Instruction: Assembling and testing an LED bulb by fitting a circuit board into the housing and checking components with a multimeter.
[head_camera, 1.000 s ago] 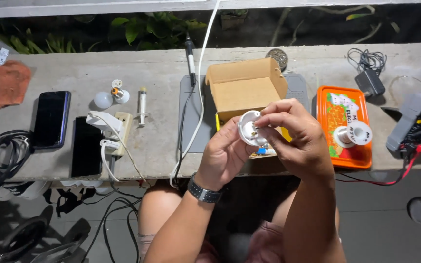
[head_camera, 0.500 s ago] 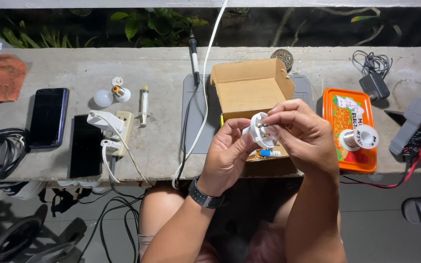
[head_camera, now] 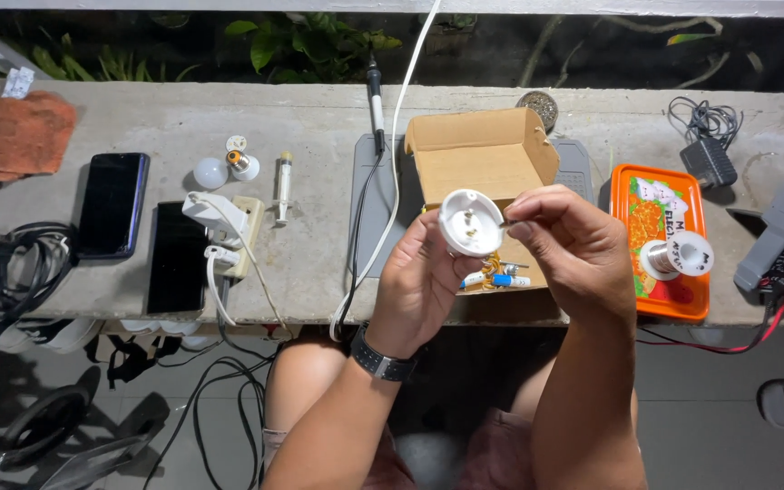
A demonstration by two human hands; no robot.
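Holding a round white lamp base [head_camera: 470, 221] above the concrete bench [head_camera: 319, 118], our left hand [head_camera: 421, 281] curls closed around its lower edge. Our right hand [head_camera: 578, 249], just beside it, pinches a thin metal lead [head_camera: 504, 223] at the disc's right rim, in front of the open cardboard box [head_camera: 483, 154].

Night scene under hard overhead light: concrete bench [head_camera: 319, 263] evenly bright, white round part [head_camera: 470, 221] near glare, foliage [head_camera: 310, 41] behind and floor below falling into murk, sharp focus, slight wide-angle bowing at edges.
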